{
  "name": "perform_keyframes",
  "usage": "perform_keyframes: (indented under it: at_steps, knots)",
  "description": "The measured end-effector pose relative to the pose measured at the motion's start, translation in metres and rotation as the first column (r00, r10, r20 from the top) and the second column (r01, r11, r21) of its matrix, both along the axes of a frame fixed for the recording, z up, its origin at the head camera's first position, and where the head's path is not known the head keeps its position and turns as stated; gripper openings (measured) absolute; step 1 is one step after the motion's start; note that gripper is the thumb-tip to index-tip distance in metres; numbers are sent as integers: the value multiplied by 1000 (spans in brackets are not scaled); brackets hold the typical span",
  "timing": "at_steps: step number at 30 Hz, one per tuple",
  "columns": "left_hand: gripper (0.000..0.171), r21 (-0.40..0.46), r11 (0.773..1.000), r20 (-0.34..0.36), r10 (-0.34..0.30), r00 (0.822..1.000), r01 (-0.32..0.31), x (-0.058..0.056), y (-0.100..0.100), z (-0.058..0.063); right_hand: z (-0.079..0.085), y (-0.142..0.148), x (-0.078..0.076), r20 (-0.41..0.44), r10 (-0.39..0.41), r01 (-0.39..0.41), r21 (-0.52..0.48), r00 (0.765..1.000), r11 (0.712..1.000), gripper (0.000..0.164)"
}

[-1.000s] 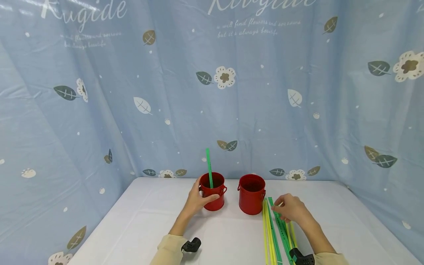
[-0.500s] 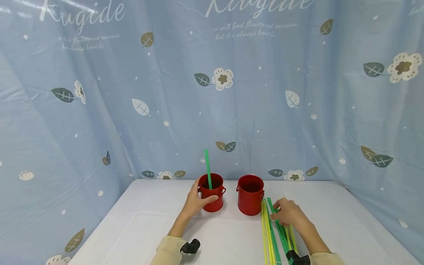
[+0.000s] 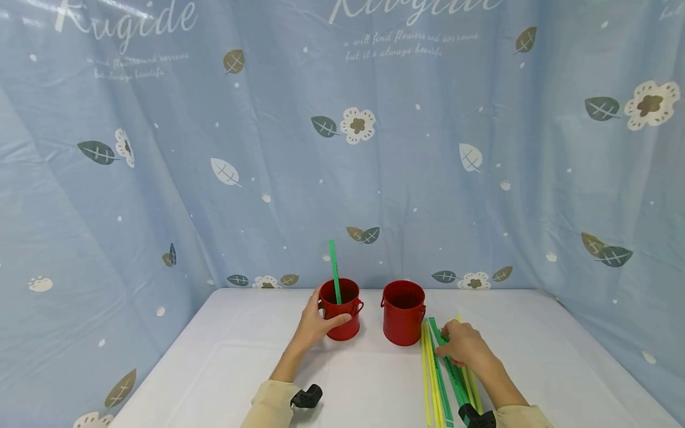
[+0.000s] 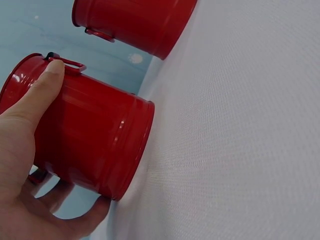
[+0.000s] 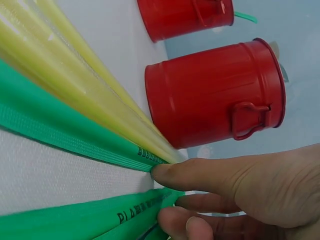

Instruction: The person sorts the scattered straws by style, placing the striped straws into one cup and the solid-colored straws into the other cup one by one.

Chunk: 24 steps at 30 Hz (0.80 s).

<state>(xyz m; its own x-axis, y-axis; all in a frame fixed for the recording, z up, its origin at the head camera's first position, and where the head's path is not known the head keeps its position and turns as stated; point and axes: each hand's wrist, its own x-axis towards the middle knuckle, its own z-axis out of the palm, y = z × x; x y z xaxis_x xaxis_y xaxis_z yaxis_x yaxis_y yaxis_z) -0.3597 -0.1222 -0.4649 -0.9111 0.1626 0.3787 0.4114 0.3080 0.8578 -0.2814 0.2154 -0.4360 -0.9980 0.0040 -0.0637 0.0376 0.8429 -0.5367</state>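
Observation:
In the head view my left hand (image 3: 317, 321) grips a small red metal bucket (image 3: 348, 326) from its left side, thumb across the front near the handle. A green strip (image 3: 334, 267) leans upright in this bucket. Both stand on the white tabletop. My right hand (image 3: 468, 346) is down at a row of long strips on the right. In the right wrist view its thumb tip touches the edge of one green strip (image 5: 75, 132) with black lettering. The curled fingers lie at another green strip (image 5: 100, 215), with a gap between thumb and fingers.
A second red bucket (image 3: 404, 321) stands between the first bucket and the strips, its handle hanging on the right. Shiny yellow strips (image 3: 432, 380) lie left of the green ones, more to the right. A blue patterned curtain (image 3: 289, 148) hangs behind the table (image 3: 225, 356).
The right hand has shifted slightly left and down over the green strips. My left hand keeps its hold on the bucket. The head view has shifted a little.

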Motion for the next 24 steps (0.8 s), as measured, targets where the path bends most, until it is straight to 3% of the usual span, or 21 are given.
perform_keyframes:
  at_steps: [24]
  knots:
    - [88,-16,1000,32,13,999,-12,2,1,2,2,2,2,-40,-10,10,10,999,1000,27]
